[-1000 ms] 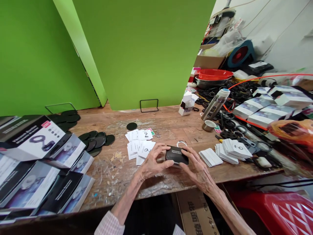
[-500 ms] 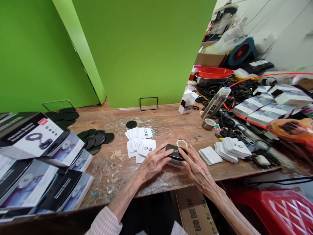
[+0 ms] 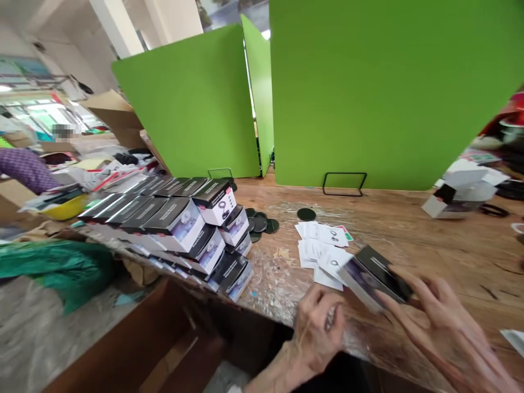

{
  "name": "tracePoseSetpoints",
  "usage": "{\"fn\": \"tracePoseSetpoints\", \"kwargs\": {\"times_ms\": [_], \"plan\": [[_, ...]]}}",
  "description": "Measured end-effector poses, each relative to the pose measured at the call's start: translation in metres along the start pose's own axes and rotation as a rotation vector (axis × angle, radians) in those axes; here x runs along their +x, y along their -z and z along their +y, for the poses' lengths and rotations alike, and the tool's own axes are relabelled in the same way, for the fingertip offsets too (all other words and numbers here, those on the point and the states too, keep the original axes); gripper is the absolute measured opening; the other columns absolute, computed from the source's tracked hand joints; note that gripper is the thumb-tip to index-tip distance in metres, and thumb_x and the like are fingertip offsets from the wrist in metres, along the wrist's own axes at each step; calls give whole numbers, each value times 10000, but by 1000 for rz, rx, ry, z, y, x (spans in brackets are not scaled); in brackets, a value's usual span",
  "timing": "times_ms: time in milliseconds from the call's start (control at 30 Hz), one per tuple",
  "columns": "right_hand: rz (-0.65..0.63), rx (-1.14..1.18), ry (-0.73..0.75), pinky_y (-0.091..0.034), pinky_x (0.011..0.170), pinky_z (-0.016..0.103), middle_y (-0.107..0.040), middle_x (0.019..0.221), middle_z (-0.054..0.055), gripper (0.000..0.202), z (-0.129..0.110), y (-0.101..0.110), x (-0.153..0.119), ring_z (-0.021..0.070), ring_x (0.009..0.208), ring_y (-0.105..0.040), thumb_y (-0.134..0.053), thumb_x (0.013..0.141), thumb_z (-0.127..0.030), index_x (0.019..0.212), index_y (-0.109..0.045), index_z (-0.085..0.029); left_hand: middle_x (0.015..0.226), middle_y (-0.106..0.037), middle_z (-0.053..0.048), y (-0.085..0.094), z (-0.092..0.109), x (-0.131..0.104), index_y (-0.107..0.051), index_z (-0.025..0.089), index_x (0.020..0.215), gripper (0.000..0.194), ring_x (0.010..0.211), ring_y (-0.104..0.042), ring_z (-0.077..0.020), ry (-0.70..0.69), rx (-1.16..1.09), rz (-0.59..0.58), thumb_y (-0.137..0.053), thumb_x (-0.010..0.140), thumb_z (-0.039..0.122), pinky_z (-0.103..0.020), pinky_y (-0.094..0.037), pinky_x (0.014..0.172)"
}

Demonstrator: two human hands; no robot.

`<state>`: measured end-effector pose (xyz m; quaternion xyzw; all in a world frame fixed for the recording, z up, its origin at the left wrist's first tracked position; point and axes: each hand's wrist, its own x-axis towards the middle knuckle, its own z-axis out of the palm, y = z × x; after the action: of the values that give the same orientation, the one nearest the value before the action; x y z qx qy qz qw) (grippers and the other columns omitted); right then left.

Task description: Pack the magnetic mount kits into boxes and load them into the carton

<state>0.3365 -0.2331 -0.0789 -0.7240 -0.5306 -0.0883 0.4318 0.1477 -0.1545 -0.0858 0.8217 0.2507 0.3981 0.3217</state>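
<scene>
My right hand (image 3: 438, 322) grips a small black and white box (image 3: 374, 275) by its right end, tilted above the table. Left of it, my left hand (image 3: 321, 322) is curled at the table's front edge, fingers bent inward, near the box but apart from it; what its fingers hold, if anything, I cannot make out. White printed leaflets (image 3: 323, 248) lie spread just beyond my hands. A black disc (image 3: 306, 214) rests behind them, and several more discs (image 3: 260, 222) lie further left.
Stacked product boxes (image 3: 176, 218) fill the table's left side. Green panels (image 3: 352, 98) stand at the back, with a wire stand (image 3: 344, 184) below. An open white box (image 3: 462, 191) sits at right. Below left is a cardboard carton (image 3: 135, 338); a person's purple sleeve (image 3: 27, 166) shows far left.
The view has swung left. The box, earlier under both hands on the table, is now tilted in my right hand, and my left hand has come off it and curled.
</scene>
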Motion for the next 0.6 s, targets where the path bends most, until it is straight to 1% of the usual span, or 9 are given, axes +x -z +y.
{"fn": "tracePoseSetpoints", "kwargs": {"times_ms": [67,133,200,267,333,400,467,500,600], "plan": [[-62,49,41,-565,539,416,-563,1002,123,499,-36,-28,18,232,667,-618,-502,858,-612,1231,-555,-285,763,-620,-60,18,-3,-18,-646,175,878,196,736,-624,-167,77,77,59,-462,864,112,-290,-553,679],[-85,107,99,-559,535,369,-539,946,105,450,-70,-68,34,194,634,-597,-459,908,-563,1198,-547,-231,743,-625,-51,30,-12,-31,-637,185,845,201,710,-628,-165,120,130,77,-453,859,104,-283,-548,654],[-180,109,104,-551,525,344,-522,924,95,419,-102,-112,44,176,605,-586,-494,914,-512,1170,-542,-184,806,-656,-65,33,-26,-39,-644,197,881,222,762,-651,-179,130,162,84,-447,849,101,-293,-561,680],[-264,81,102,-554,551,349,-539,978,127,384,-131,-147,45,207,679,-618,-530,914,-449,1153,-541,-148,957,-682,-98,32,-43,-44,-645,211,1013,270,901,-664,-214,107,196,106,-466,834,117,-334,-574,771],[-297,61,109,-564,628,368,-560,1075,171,346,-155,-169,39,253,824,-642,-526,926,-385,1164,-535,-134,1089,-667,-118,29,-59,-46,-603,223,1158,354,1046,-632,-254,96,221,149,-513,820,167,-398,-550,888],[-279,54,133,-560,721,387,-569,1154,187,336,-168,-176,30,280,960,-628,-493,942,-338,1211,-515,-139,1146,-643,-125,28,-72,-44,-564,220,1223,399,1132,-586,-280,135,230,197,-540,825,234,-453,-509,958],[-261,53,192,-549,771,366,-585,1170,155,347,-161,-171,30,261,1011,-614,-474,945,-310,1262,-491,-171,1157,-621,-126,31,-81,-36,-572,203,1211,375,1146,-567,-286,180,242,211,-522,848,282,-472,-491,964],[-259,44,225,-545,784,343,-593,1167,129,349,-148,-166,35,237,1014,-611,-480,939,-298,1273,-488,-194,1144,-612,-125,33,-86,-30,-592,193,1179,346,1124,-572,-283,186,263,207,-505,861,295,-469,-494,950],[-221,-82,214,-531,814,295,-616,1103,77,303,-76,-135,68,183,982,-606,-504,911,-243,1211,-533,-213,1036,-604,-103,37,-100,-14,-660,183,1048,286,992,-597,-260,118,382,193,-479,872,318,-436,-516,870]]}}
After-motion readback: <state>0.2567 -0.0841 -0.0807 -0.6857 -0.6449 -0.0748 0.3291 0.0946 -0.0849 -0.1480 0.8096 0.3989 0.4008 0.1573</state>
